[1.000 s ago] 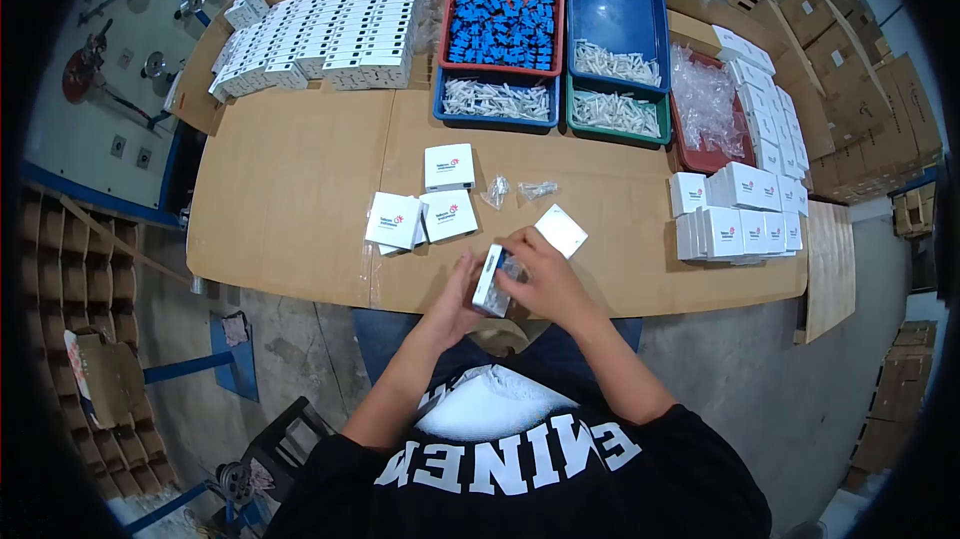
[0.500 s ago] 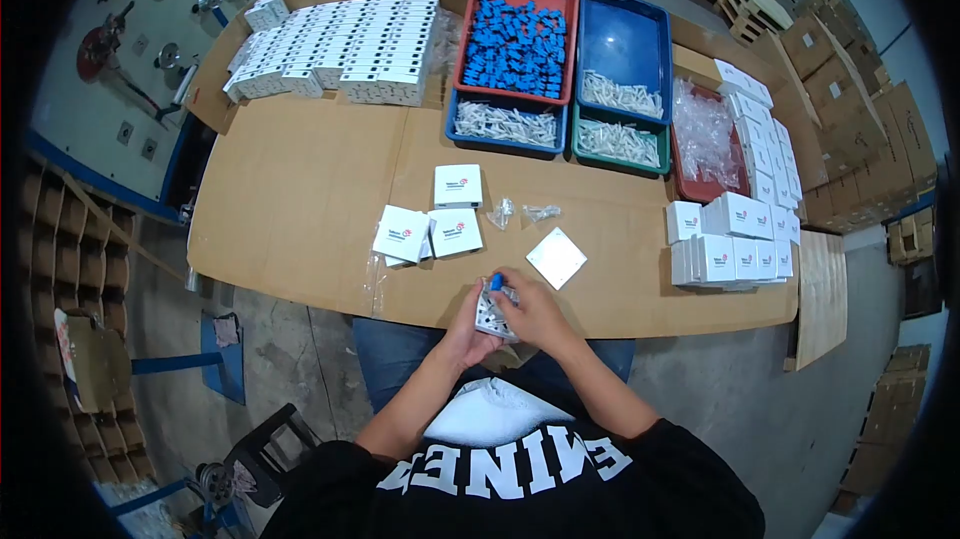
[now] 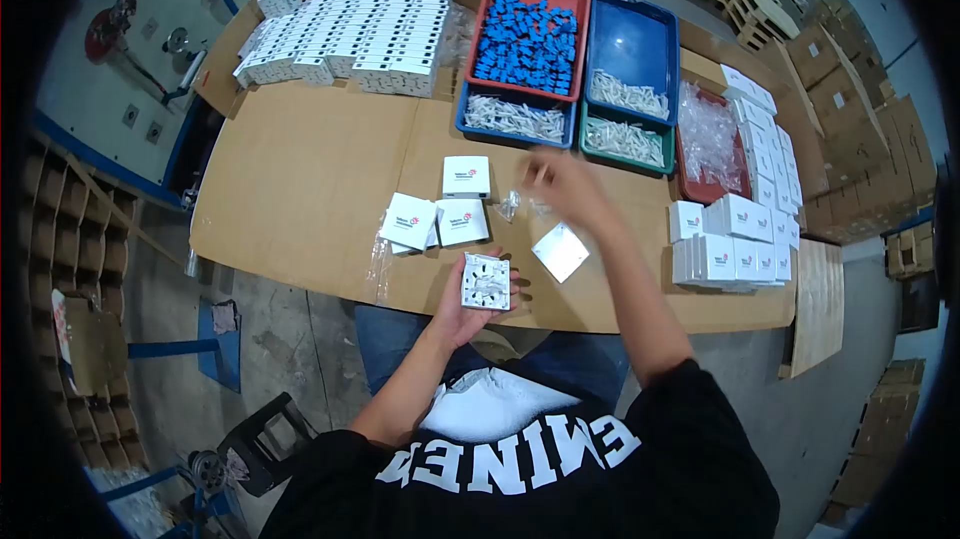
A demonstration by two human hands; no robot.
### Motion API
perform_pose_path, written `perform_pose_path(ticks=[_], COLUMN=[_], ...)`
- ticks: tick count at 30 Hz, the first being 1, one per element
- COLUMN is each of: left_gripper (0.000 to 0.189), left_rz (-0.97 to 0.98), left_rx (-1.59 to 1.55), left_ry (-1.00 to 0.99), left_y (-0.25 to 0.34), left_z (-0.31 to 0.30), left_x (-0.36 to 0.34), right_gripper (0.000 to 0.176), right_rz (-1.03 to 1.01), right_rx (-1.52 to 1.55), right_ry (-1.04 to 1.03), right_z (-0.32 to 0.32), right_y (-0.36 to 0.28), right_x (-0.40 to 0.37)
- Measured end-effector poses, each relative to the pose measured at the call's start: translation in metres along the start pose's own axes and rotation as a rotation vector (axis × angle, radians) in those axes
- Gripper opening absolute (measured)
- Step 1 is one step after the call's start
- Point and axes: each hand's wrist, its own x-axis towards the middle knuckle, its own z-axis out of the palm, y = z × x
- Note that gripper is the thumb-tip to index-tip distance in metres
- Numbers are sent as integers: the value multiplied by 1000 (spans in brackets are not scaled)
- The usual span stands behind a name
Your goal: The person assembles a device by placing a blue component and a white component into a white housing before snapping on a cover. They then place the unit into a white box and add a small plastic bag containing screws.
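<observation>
My left hand (image 3: 458, 311) is wrapped around the edges of a white square plastic housing (image 3: 486, 282), its open inner side facing up and showing molded parts and small dark holes. Stretched out over the table, my right hand (image 3: 568, 189) is smeared by motion, and whether it holds anything I cannot tell. It passes over a small clear plastic bag (image 3: 541, 209), partly covered. Another small clear bag of parts (image 3: 509, 205) lies just left of it. Below the right forearm rests a white square cover plate (image 3: 561, 253). White printed boxes (image 3: 462, 222) sit beyond my left hand.
At the back stand a red tray of blue parts (image 3: 530, 44), blue (image 3: 515, 121) and green (image 3: 625, 141) trays of white pieces, and a mostly bare blue tray (image 3: 633, 39). Clear bags (image 3: 708, 139) fill another red tray. White boxes are stacked at left (image 3: 350, 39) and right (image 3: 730, 244).
My right hand has left the housing and moved forward toward the trays. The blue piece it had at the housing no longer shows. My left hand keeps the housing, now tilted flatter and further forward.
</observation>
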Motion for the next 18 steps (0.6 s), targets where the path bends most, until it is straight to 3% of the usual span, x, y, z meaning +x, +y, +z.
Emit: perform_pose_path(ticks=[4,5,11,14,17,18], left_gripper=[71,70,70,72,73,72], left_rz=[26,42,-1,-26,-58,-61], left_rx=[-32,-49,40,-10,-36,-56], left_ry=[45,86,81,136,73,39], left_y=[2,0,-8,-8,-8,-7], left_z=[11,15,14,6,6,6], left_x=[-4,-6,-1,-2,-5,-6], right_gripper=[20,19,17,19,31,38], right_rz=[6,-74,-43,204,209,244], right_rx=[-51,52,170,457,244,-82], right_ry=[-300,-223,-61,110,228,313], right_z=[81,85,100,93,56,60], right_y=[-14,-19,-2,18,27,51], right_x=[-81,-96,-120,-106,-103,-105])
